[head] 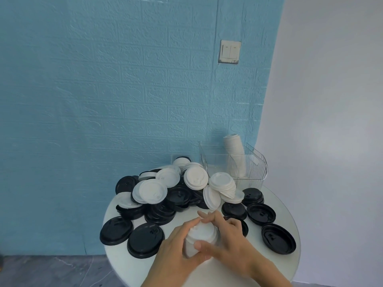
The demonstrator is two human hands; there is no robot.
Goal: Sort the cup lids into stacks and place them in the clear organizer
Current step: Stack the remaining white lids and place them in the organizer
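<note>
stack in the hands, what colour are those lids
White. The stack, held between both hands, shows best in the head view, the only view.

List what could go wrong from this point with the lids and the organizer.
1. The stack of white lids is gripped only at its sides by the left hand and right hand; it could buckle and spill.
2. The heaped pile of lids slopes; the white lid standing on edge may slide off.
3. The clear organizer sits near the table's far edge, already holding a leaning white stack; pushing more in might tip it.
</note>
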